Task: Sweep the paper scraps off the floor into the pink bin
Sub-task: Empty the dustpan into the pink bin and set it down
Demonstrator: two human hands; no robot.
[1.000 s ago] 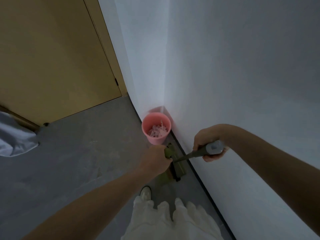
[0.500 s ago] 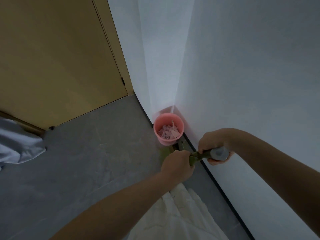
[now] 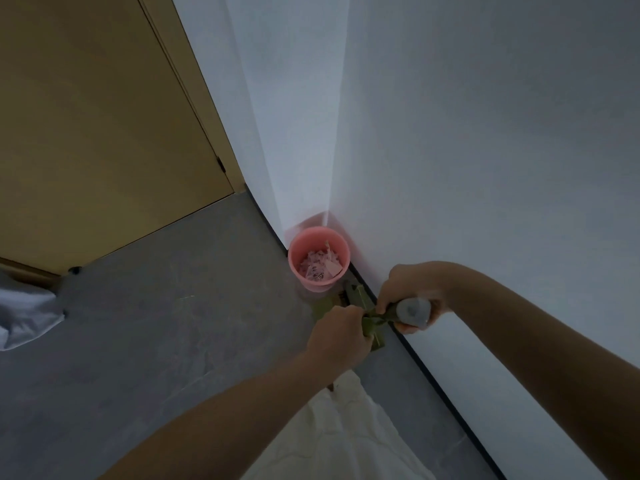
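Note:
The pink bin (image 3: 301, 271) stands on the grey floor in the corner of two white walls, with paper scraps (image 3: 320, 266) piled inside. Just in front of it, against the right wall, a green dustpan (image 3: 358, 297) and broom stand together. My left hand (image 3: 337, 336) grips the green dustpan handle from above. My right hand (image 3: 410, 296) grips the broom handle, whose grey end cap (image 3: 414, 311) points toward me. The lower parts of both tools are mostly hidden under my hands.
A tan door (image 3: 97, 133) fills the upper left, with a doorstop (image 3: 74, 270) on the floor. Pale fabric (image 3: 24, 315) lies at the left edge. A dark baseboard (image 3: 446, 396) runs along the right wall. My white garment (image 3: 341, 434) hangs below.
The view has risen and drawn back, so the bin and tools sit lower in frame. Both hands keep their grip and have come closer together over the dustpan near the bin.

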